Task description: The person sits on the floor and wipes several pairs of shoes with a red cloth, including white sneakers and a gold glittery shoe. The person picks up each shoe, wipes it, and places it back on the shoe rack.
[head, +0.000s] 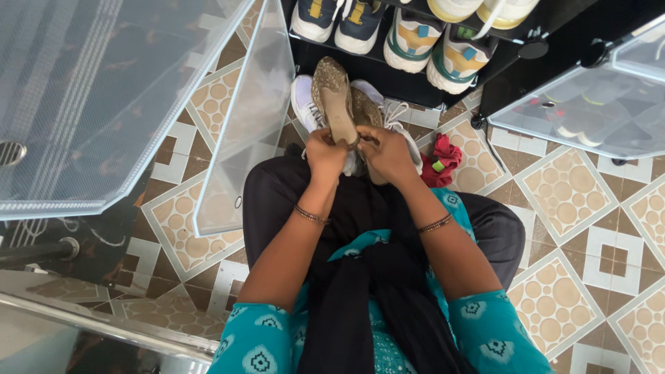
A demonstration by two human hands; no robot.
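Near the bottom, the person sits on the tiled floor (575, 228) in a teal top with a black scarf hanging down the middle. Both arms reach up toward 12 o'clock. The left hand (324, 154) is closed around the heel end of a tan shoe (334, 99), and it holds the shoe with the sole facing up, so the underside is easy to see. The right hand (388, 154) sits just beside it, at 3 o'clock from the left one, with its fingers curled tight on the edge of a second tan shoe that is mostly hidden. The two hands almost touch. Under the tan shoe lie white sneakers (302, 97), on the floor just in front of the knees. At 3 o'clock from the hands a red cloth (443, 161) lies bunched on the tiles. Farther off, at 12 o'clock, a black shoe rack (409, 84) holds a row of sneakers (409, 36) with toes pointing out. Its clear doors (242, 125) stand swung open to both sides, so the shoes inside can be reached.
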